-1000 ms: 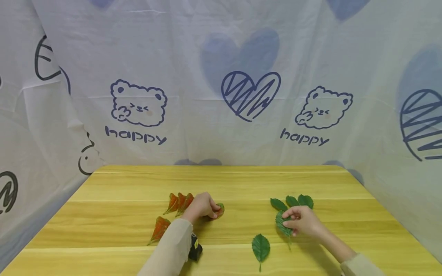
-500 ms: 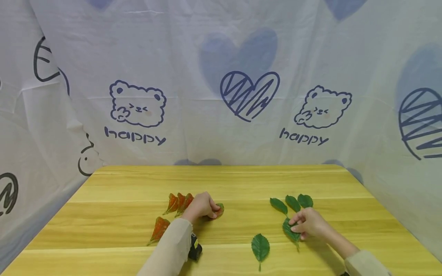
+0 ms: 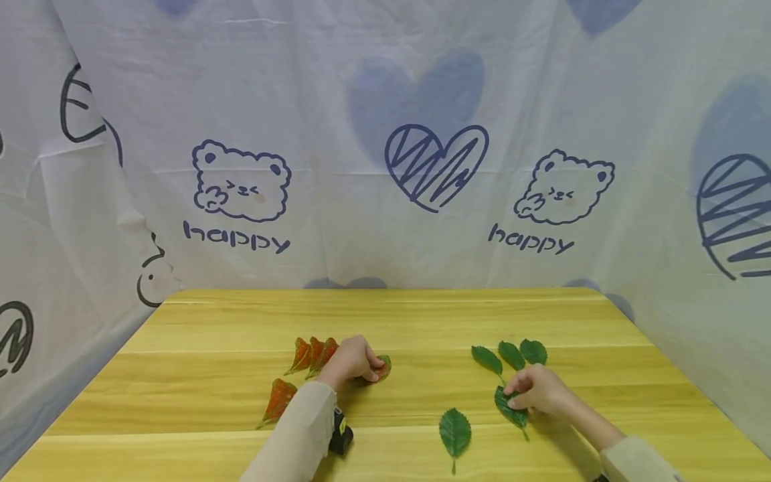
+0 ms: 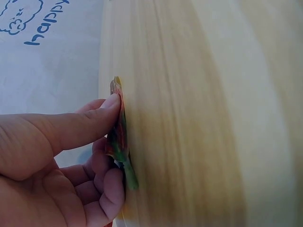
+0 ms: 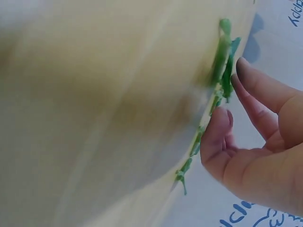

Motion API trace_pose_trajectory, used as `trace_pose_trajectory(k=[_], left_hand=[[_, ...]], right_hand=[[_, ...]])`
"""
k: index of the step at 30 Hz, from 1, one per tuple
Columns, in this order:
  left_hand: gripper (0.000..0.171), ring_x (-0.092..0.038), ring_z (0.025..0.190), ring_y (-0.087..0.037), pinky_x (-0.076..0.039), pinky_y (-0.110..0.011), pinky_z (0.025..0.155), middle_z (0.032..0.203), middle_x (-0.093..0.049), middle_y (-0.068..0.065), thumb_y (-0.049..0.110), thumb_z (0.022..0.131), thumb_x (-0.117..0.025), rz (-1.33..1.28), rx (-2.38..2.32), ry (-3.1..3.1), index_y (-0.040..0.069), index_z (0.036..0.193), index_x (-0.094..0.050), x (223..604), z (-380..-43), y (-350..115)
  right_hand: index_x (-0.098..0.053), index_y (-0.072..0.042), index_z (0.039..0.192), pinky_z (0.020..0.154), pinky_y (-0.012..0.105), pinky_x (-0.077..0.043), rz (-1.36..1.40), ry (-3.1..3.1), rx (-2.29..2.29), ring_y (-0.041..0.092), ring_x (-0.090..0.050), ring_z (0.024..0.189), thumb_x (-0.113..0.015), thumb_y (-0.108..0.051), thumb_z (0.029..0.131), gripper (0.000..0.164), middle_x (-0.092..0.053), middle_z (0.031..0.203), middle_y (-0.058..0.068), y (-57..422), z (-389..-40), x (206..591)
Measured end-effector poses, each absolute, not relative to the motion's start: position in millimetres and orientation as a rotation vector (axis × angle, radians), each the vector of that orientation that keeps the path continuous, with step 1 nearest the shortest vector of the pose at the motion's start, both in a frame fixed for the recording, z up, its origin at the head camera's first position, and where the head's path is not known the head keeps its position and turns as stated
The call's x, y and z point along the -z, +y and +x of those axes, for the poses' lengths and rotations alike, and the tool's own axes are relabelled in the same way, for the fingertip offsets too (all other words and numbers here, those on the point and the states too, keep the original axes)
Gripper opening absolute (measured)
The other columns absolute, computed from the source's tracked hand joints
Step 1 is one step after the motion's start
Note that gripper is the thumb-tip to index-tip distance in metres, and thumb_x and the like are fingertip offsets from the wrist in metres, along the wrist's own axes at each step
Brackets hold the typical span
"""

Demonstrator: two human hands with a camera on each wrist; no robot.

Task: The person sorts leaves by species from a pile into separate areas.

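On the left, my left hand [image 3: 352, 361] pinches a red-and-green leaf [image 3: 382, 371] between thumb and fingers; in the left wrist view this leaf [image 4: 119, 137] is seen edge-on, close to the tabletop. My right hand [image 3: 542, 389] is over a green serrated leaf [image 3: 512, 410] that lies tilted on the table. The right wrist view shows the thumb and index finger of that hand [image 5: 265, 132] apart, with the fingertips beside green leaves [image 5: 222, 61]. Behind it lie several green leaves [image 3: 486, 358] in a row. A single green leaf [image 3: 454, 432] lies nearer the front.
Several red leaves [image 3: 298, 355] lie overlapped left of my left hand, partly hidden by it. Another red leaf [image 3: 278, 399] is beside the left sleeve. The wooden table [image 3: 385, 314] ends at a white printed cloth [image 3: 349, 221]. A black device [image 3: 340, 435] is under the left wrist.
My right hand moved right and slightly down with the green leaf, whose stem has swung to the right; its fingers are now parted. The left hand has stayed still.
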State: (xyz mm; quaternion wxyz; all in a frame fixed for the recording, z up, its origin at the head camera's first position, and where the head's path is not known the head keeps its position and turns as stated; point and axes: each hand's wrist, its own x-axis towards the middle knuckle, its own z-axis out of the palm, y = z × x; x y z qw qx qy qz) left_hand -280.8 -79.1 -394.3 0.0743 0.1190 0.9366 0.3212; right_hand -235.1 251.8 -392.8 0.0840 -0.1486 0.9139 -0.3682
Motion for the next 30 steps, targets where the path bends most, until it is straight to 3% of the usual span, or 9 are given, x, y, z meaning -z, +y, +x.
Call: trace_pose_trajectory(k=[4,9,16,30], left_hand=[[0.018,-0.06,0.078,-0.024,-0.05,-0.032,0.068,0.086,-0.067,-0.008,0.001,0.065,-0.077,0.353,-0.949,2.819,0.008,0.081,-0.074,392.9,-280.3,-78.8],[0.019,-0.06,0.077,-0.023,-0.05,-0.031,0.067,0.087,-0.067,-0.009,0.001,0.064,-0.078,0.356,-0.946,2.826,0.008,0.081,-0.074,393.1,-281.1,-79.0],[0.018,-0.06,0.078,-0.023,-0.05,-0.031,0.068,0.085,-0.067,-0.008,0.002,0.064,-0.078,0.354,-0.939,2.834,0.008,0.08,-0.074,393.9,-280.6,-78.5],[0.018,-0.06,0.076,-0.023,-0.05,-0.03,0.066,0.086,-0.067,-0.007,0.003,0.064,-0.078,0.325,-0.901,2.848,0.009,0.08,-0.074,392.7,-280.7,-77.4]], right_hand=[[-0.066,0.0,0.08,0.056,0.029,-0.036,-0.529,2.771,1.088,0.016,-0.041,0.065,-0.072,-0.006,0.073,0.011,-0.057,0.076,0.002,247.0,-232.4,386.7],[-0.065,0.0,0.08,0.06,0.03,-0.043,-0.614,2.738,1.132,0.015,-0.048,0.069,-0.071,-0.008,0.074,0.012,-0.06,0.078,0.002,236.9,-228.4,384.0],[-0.064,0.001,0.081,0.052,0.023,-0.041,-0.626,2.699,1.19,0.012,-0.046,0.062,-0.072,-0.006,0.073,0.013,-0.053,0.07,-0.001,223.0,-228.6,387.5],[-0.062,0.004,0.089,0.047,0.018,-0.037,-0.671,2.479,1.228,0.01,-0.042,0.058,-0.073,-0.01,0.073,0.024,-0.049,0.069,0.001,190.1,-221.1,390.3]])
